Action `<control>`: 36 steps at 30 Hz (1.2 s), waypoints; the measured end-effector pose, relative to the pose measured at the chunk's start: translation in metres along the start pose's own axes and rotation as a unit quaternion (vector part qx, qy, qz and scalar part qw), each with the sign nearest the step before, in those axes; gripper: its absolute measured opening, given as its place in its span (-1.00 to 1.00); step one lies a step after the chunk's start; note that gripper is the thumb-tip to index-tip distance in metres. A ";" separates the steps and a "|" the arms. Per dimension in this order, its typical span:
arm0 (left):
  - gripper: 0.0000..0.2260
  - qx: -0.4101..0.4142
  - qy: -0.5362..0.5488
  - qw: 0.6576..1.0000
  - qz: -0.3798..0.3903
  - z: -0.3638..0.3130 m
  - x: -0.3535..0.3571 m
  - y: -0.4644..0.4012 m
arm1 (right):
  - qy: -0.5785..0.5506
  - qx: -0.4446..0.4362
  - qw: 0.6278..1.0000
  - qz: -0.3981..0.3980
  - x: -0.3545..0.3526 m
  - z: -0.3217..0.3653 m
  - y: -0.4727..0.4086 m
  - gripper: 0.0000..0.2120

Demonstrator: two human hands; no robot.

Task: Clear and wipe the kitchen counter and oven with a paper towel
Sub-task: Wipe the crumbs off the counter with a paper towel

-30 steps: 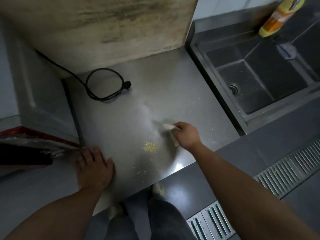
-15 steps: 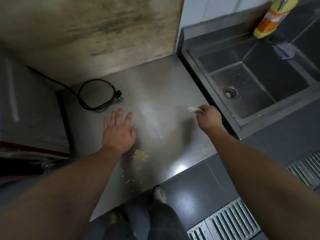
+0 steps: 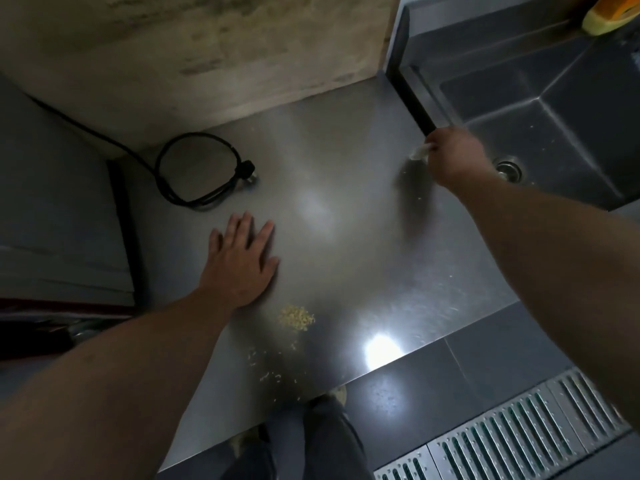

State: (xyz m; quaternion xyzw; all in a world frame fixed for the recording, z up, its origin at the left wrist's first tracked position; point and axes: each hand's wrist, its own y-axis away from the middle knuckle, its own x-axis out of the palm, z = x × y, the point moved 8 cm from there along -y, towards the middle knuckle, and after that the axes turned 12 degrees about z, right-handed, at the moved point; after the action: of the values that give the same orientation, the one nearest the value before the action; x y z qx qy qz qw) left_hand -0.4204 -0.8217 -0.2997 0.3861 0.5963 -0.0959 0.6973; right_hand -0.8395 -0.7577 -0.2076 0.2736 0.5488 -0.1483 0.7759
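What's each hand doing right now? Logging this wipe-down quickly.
Left hand: open, flat on the counter, holding nothing.
Right hand: closed on the paper towel, near the sink.

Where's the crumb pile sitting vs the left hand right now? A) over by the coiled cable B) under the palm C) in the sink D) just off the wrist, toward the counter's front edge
D: the crumb pile lies on the bare counter just off the wrist of the flat left hand, toward the front edge, uncovered and far from the cable.
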 end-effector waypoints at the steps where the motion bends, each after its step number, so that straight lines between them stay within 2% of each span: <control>1: -0.37 -0.001 0.003 1.000 0.004 0.003 0.004 -0.002 | 0.005 -0.004 1.000 0.008 0.004 0.001 -0.005 -0.72; 7: -0.37 -0.001 0.027 0.999 -0.017 0.014 0.019 -0.005 | 0.033 -0.004 0.999 0.025 0.035 0.001 -0.021 -0.71; 9: -0.37 -0.001 0.029 0.999 -0.022 0.015 0.021 -0.004 | 0.056 -0.007 0.997 0.045 0.050 0.003 -0.013 -0.66; 12: -0.39 -0.003 0.027 0.999 -0.028 0.016 0.023 -0.005 | 0.062 -0.009 0.998 0.030 0.059 0.001 0.013 -0.64; 15: -0.38 -0.005 0.029 0.999 -0.033 0.017 0.023 -0.004 | 0.045 -0.021 0.999 0.018 0.070 0.005 0.060 -0.67; 20: -0.37 -0.003 0.040 0.999 -0.032 0.016 0.021 -0.004 | -0.009 0.021 1.000 0.006 0.104 0.022 0.156 -0.70; 24: -0.37 -0.009 0.044 0.999 -0.017 0.015 0.022 -0.005 | -0.070 -0.031 0.995 0.066 0.129 0.061 0.197 -0.73; 26: -0.36 -0.014 0.041 0.999 -0.012 0.016 0.022 -0.005 | -0.103 -0.049 0.991 0.064 0.122 0.068 0.201 -0.74; 31: -0.36 -0.016 0.031 0.999 -0.016 0.015 0.020 -0.005 | -0.120 0.049 0.988 -0.079 0.053 0.009 0.177 -0.74; 36: -0.35 -0.015 0.029 0.999 -0.017 0.014 0.016 -0.003 | -0.036 0.155 0.987 -0.017 0.046 -0.068 0.161 -0.77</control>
State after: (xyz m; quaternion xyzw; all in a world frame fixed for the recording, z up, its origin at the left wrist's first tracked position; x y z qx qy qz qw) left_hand -0.4078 -0.8278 -0.3156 0.3678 0.6244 -0.0877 0.6835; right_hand -0.7898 -0.5846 -0.2254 0.3756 0.4953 -0.2544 0.7409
